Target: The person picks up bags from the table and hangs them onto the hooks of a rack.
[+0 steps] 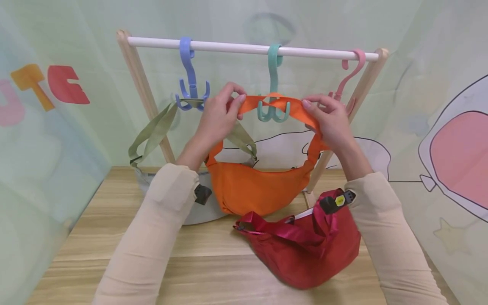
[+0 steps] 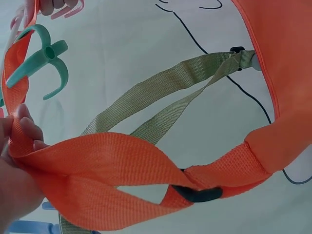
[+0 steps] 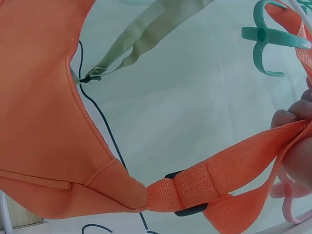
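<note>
An orange bag (image 1: 259, 188) hangs by its strap, which both hands hold up in front of the green hook (image 1: 273, 76). To the left of that hook, my left hand (image 1: 221, 111) pinches the strap (image 2: 107, 156) between thumb and fingers. On the other side, my right hand (image 1: 331, 120) pinches the strap (image 3: 214, 175) the same way. Between the hands the strap lies at the green prongs, partly behind them; whether they carry its weight I cannot tell. The bag's body hangs just above the wooden table, its zipper edge facing up.
A grey bag (image 1: 206, 213) with an olive strap (image 1: 152, 129) hangs from the blue hook (image 1: 187, 72). A red bag (image 1: 305, 258) lies on the wooden table (image 1: 206, 271) at front right. The white rail (image 1: 232, 47) also bears a pink hook (image 1: 352, 72).
</note>
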Available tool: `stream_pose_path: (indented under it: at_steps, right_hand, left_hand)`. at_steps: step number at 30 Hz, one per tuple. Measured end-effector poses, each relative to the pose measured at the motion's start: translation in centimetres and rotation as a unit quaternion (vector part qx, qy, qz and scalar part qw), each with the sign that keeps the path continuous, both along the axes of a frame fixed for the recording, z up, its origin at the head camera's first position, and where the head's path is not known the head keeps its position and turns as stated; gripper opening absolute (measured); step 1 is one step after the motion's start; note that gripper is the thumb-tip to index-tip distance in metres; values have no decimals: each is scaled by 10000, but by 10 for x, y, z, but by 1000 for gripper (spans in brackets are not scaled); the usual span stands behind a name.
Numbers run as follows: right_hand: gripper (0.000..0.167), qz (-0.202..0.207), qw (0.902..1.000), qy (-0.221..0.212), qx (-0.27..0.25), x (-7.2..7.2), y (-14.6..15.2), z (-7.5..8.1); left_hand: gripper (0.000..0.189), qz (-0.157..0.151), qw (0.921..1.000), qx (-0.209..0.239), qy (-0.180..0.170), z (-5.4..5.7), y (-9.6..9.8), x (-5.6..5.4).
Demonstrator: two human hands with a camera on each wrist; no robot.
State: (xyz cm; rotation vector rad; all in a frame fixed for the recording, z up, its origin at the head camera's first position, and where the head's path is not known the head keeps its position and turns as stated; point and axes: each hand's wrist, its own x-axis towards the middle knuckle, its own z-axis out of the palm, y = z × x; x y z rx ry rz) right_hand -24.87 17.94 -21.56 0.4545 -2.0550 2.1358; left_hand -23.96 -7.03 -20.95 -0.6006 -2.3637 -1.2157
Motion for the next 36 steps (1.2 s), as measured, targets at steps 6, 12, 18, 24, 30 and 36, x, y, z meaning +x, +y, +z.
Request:
stream_pose_path:
  at_steps: [6,12,18,24,30,36]
  right_hand:
    - [15,280,9990,353,5,0,3,0]
    - [19,605,9965,576,36,1,6,-1]
    - [12,380,9976,582,3,2,4,0]
    - [10,287,9986,422,-120,4,3,3]
    - [9,468,9964,549,-449,5,3,6]
    - [8,639,9931,760,-629,8,3,7]
  left_hand:
    - [18,17,9999,38,-150,1,-1,1]
    - [17,15,9997,75,-218,3,-2,3]
    - [15,-18,9997,91,-221,5,-3,6]
    - [16,-38,9999,87,-113,5,-4,6]
    - [17,-143,9998,133,55,7,-3,7]
    - [16,-245,9992,225,209,8,-2,9]
